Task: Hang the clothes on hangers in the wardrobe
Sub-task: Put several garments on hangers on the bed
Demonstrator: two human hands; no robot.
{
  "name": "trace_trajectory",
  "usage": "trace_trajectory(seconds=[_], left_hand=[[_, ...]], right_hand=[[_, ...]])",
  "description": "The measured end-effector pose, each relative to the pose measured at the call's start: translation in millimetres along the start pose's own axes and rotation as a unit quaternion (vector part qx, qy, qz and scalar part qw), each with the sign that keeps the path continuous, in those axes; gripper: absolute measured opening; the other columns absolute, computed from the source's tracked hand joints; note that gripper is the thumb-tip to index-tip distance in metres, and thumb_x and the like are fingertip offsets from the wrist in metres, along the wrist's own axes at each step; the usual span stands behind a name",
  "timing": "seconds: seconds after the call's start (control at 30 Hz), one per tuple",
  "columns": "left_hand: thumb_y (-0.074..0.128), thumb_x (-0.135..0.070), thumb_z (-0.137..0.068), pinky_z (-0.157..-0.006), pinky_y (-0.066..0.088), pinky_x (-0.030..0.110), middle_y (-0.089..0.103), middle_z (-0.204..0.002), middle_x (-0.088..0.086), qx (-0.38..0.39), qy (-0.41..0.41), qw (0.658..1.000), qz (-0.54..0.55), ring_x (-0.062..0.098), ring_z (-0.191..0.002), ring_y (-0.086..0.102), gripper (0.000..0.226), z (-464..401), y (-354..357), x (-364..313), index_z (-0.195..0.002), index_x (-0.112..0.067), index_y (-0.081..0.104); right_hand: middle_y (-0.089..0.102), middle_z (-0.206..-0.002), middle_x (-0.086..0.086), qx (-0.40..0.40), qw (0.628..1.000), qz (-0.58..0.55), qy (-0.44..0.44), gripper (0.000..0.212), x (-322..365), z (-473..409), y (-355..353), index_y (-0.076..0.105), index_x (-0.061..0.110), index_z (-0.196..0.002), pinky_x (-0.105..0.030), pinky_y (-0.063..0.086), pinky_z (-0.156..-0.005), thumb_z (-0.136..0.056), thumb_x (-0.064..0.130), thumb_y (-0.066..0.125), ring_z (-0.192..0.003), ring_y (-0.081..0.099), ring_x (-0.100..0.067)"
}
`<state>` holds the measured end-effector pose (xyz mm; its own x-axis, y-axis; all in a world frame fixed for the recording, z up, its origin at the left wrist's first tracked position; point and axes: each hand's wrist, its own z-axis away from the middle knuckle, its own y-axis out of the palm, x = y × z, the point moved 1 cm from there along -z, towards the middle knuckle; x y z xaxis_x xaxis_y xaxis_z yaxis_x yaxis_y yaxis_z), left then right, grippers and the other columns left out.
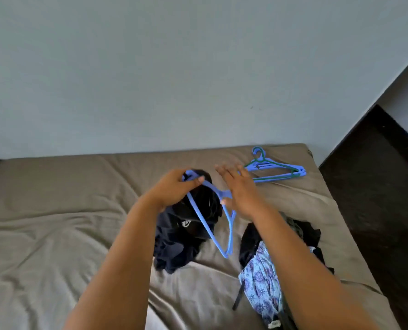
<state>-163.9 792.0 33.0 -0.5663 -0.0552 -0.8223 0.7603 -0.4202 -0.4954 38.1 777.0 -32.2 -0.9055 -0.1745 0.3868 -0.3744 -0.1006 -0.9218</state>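
My left hand (174, 189) grips a blue plastic hanger (222, 236) near its top, together with a black garment (186, 225) that hangs from that hand down onto the bed. The hanger slants down to the right, its lower end near the sheet. My right hand (240, 189) is beside the hanger's neck with fingers spread flat; its thumb touches the hanger. A pile of clothes (262, 279), black pieces and a light blue floral one, lies on the bed under my right forearm.
Spare hangers (276, 171), blue and a green one, lie stacked at the bed's far right corner. The bed (55, 222) has a wrinkled brown sheet and stands against a pale wall. Dark floor (377, 186) runs along the right side.
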Motion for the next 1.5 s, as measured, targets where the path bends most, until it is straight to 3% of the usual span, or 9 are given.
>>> trace_trajectory(seconds=[0.1, 0.2, 0.4, 0.63, 0.97, 1.13, 1.2, 1.33, 1.5], left_hand=[[0.065, -0.035, -0.090, -0.071, 0.045, 0.040, 0.055, -0.074, 0.021, -0.031, 0.029, 0.999, 0.015, 0.021, -0.072, 0.053, 0.024, 34.0, -24.7, -41.9, -0.085, -0.011, 0.067], [0.071, -0.019, -0.087, -0.090, 0.049, 0.040, 0.069, -0.098, 0.005, -0.042, 0.056, 0.997, -0.027, 0.019, -0.095, 0.062, 0.015, 61.0, -55.7, -61.8, -0.102, -0.021, 0.068], [0.034, 0.010, -0.080, -0.084, 0.045, 0.035, 0.053, -0.120, 0.007, -0.106, -0.043, 0.972, -0.204, 0.028, -0.103, 0.055, 0.082, 98.9, -93.0, -67.5, -0.148, -0.036, 0.033], [0.038, 0.002, -0.087, -0.097, 0.044, 0.041, 0.040, -0.146, 0.007, -0.044, -0.086, 0.938, -0.332, 0.033, -0.121, 0.048, 0.084, 123.0, -95.5, -80.2, -0.151, -0.045, 0.008], [0.043, 0.002, -0.091, -0.097, 0.037, 0.032, 0.046, -0.143, 0.005, -0.008, -0.132, 0.900, -0.416, 0.028, -0.127, 0.045, 0.072, 149.7, -122.3, -97.5, -0.147, -0.040, 0.029], [0.032, 0.003, -0.079, -0.106, 0.036, 0.029, 0.046, -0.142, 0.003, -0.030, -0.057, 0.972, -0.227, 0.021, -0.128, 0.045, 0.077, 164.0, -133.4, -119.3, -0.145, -0.034, 0.039], [0.042, -0.018, -0.084, -0.105, 0.035, 0.029, 0.041, -0.146, 0.002, -0.045, -0.036, 0.968, -0.245, 0.019, -0.127, 0.043, 0.063, 169.5, -141.4, -134.4, -0.146, -0.024, 0.038], [0.036, -0.001, -0.084, -0.105, 0.036, 0.037, 0.039, -0.148, 0.006, -0.147, -0.082, 0.945, -0.282, 0.026, -0.130, 0.039, 0.061, 179.8, -162.3, -147.2, -0.138, -0.028, 0.046], [0.039, 0.005, -0.081, -0.083, 0.039, 0.031, 0.050, -0.133, 0.007, -0.164, -0.088, 0.909, -0.373, 0.024, -0.108, 0.048, 0.058, 180.6, -146.0, -149.8, -0.132, -0.020, 0.051]], right_hand=[[0.063, -0.100, -0.009, 0.087, 0.989, -0.119, 0.021, 0.019, 19.6, 13.0, -26.7, 0.060, 0.015, -0.105, -0.034, 0.041, -0.078, -0.088, 0.021, 0.066, -0.094, 0.059, -0.027], [0.052, -0.072, -0.004, 0.034, 0.988, -0.149, -0.006, 0.013, 31.9, 23.1, -50.9, 0.055, 0.012, -0.081, -0.030, 0.034, -0.064, -0.089, 0.017, 0.063, -0.066, 0.046, -0.019], [0.063, -0.083, -0.003, -0.040, 0.973, -0.224, -0.042, 0.012, 32.7, 46.5, -137.6, 0.066, 0.014, -0.090, -0.008, 0.039, -0.063, -0.088, 0.003, 0.063, -0.069, 0.056, 0.007], [0.068, -0.096, 0.000, -0.130, 0.889, -0.397, -0.189, 0.019, 93.2, 79.1, -213.4, 0.060, 0.023, -0.093, -0.019, 0.050, -0.077, -0.096, 0.006, 0.052, -0.089, 0.068, -0.004], [0.071, -0.092, 0.001, -0.164, 0.862, -0.407, -0.255, 0.017, 117.3, 72.1, -206.1, 0.060, 0.023, -0.095, -0.022, 0.051, -0.083, -0.097, 0.008, 0.052, -0.091, 0.070, -0.016], [0.069, -0.087, 0.006, -0.135, 0.913, -0.254, -0.291, 0.016, 140.6, 60.0, -175.1, 0.067, 0.016, -0.091, -0.014, 0.046, -0.077, -0.091, 0.002, 0.058, -0.080, 0.061, 0.004], [0.066, -0.081, 0.000, -0.072, 0.938, -0.206, -0.269, 0.015, 144.8, 50.4, -152.9, 0.063, 0.013, -0.084, -0.025, 0.044, -0.072, -0.092, 0.005, 0.053, -0.075, 0.060, -0.010], [0.048, -0.064, -0.002, -0.008, 0.979, -0.073, -0.191, 0.032, 147.7, 35.1, -131.9, 0.037, 0.025, -0.064, -0.034, 0.033, -0.060, -0.091, 0.010, 0.044, -0.060, 0.044, -0.023], [0.041, -0.069, 0.002, 0.004, 0.978, 0.087, -0.190, 0.016, 169.6, 28.8, -134.8, 0.039, 0.021, -0.085, -0.026, 0.030, -0.052, -0.096, 0.010, 0.041, -0.058, 0.043, -0.018]])
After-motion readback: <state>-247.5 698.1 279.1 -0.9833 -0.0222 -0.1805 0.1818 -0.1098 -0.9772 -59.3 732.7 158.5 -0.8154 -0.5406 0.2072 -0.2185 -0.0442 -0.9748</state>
